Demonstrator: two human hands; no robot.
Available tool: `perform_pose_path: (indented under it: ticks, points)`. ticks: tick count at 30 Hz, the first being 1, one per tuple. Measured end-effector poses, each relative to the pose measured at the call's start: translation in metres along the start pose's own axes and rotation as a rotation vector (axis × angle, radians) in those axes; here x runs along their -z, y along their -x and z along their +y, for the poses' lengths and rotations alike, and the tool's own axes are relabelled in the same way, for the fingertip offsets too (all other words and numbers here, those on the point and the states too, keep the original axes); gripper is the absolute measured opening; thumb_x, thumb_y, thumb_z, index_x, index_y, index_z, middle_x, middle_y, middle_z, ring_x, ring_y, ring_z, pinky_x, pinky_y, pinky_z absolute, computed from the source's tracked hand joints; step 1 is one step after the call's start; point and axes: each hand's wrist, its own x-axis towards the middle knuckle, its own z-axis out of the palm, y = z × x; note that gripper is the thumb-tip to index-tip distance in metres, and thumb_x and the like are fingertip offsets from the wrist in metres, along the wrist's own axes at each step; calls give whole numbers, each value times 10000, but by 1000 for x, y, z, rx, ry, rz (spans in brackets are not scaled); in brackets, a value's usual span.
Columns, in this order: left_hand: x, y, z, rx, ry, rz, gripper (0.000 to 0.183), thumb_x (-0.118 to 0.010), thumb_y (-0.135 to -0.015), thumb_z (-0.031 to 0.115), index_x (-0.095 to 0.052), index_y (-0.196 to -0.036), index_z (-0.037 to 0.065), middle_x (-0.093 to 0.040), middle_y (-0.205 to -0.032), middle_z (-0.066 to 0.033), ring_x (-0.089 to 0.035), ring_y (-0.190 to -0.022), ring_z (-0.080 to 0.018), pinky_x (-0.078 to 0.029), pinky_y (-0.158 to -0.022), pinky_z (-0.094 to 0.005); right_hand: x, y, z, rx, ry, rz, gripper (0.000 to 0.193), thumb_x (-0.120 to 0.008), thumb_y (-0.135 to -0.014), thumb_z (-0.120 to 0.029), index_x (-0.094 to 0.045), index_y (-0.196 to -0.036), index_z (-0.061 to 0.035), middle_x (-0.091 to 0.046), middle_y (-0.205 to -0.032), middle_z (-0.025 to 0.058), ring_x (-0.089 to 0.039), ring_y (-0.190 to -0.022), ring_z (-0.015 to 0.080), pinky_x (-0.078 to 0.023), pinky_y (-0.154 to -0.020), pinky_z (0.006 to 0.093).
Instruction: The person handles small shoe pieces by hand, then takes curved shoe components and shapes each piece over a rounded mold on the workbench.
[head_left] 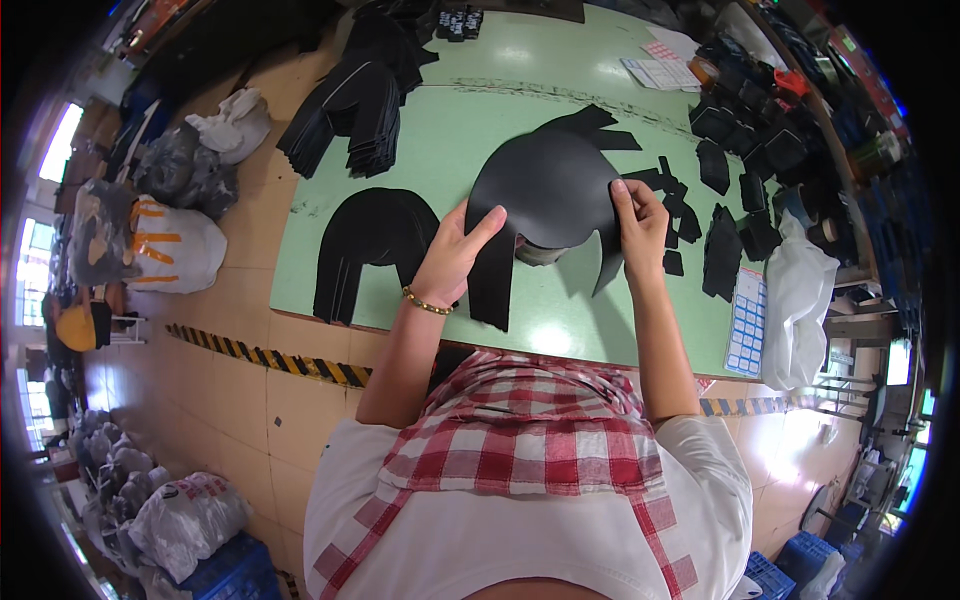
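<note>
A smooth black horseshoe-shaped sheet, leather-like (548,185), is held up over the green table (620,330) between my hands. My left hand (455,258) pinches its left side, thumb on top. On its right edge my right hand (642,225) closes, thumb on the upper face. Under the sheet, a round object (541,254) is mostly hidden, so I cannot tell its kind. More black strips (600,125) stick out behind the sheet. Beside my left hand lies a pile of similar horseshoe pieces (375,225). A taller stack of them (350,105) stands farther back on the left.
Small black cut pieces (685,215) lie right of my right hand, with many more toward the right edge. A blue-and-white card (746,322) and a white plastic bag (802,300) are at the near right corner. Stuffed bags (180,245) sit on the floor at left.
</note>
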Motion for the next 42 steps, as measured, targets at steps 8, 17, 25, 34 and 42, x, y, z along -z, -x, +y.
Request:
perform_pose_path:
  ticks: [8,17,25,34,42]
  points:
    - [-4,7,3,121,250,-103,378,-545,-936,162,-468,-1265,-8,-556,-1208,-81,-536,-1075,-144,-432,-918,-289,-2,5,-11,281,282,156,226,-600,-913,-200,-592,-871,22,-548,-682,-23,-426,-618,37,-328,-549,182]
    - [-11,10,2,9,140,-32,403,-575,-919,161,-480,-1270,-13,-565,-1214,-68,-504,-1117,-126,-366,-981,-285,-1,5,-6,285,314,173,223,-601,-911,-199,-595,-874,21,-549,-675,-17,-423,-614,38,-322,-537,185]
    - [-9,13,1,-3,160,-4,347,-594,-899,114,-524,-1213,-16,-600,-1141,-61,-533,-1052,-115,-383,-960,-281,-2,6,-7,318,321,169,214,-599,-913,-192,-596,-881,20,-550,-680,-18,-423,-617,36,-326,-540,182]
    - [3,7,9,-93,-54,-5,335,-611,-882,112,-548,-1180,-27,-608,-1118,-65,-544,-1026,-110,-409,-930,-269,-9,2,0,212,249,100,261,-571,-932,-229,-584,-844,16,-514,-675,-36,-408,-627,30,-316,-550,187]
    - [14,-36,9,-316,-545,358,264,-616,-896,207,-528,-741,13,-488,-644,31,-398,-612,-55,-347,-557,-256,-36,-25,-5,280,132,71,398,-613,-902,-256,-434,-636,-20,-370,-604,-53,-315,-597,41,-256,-510,216]
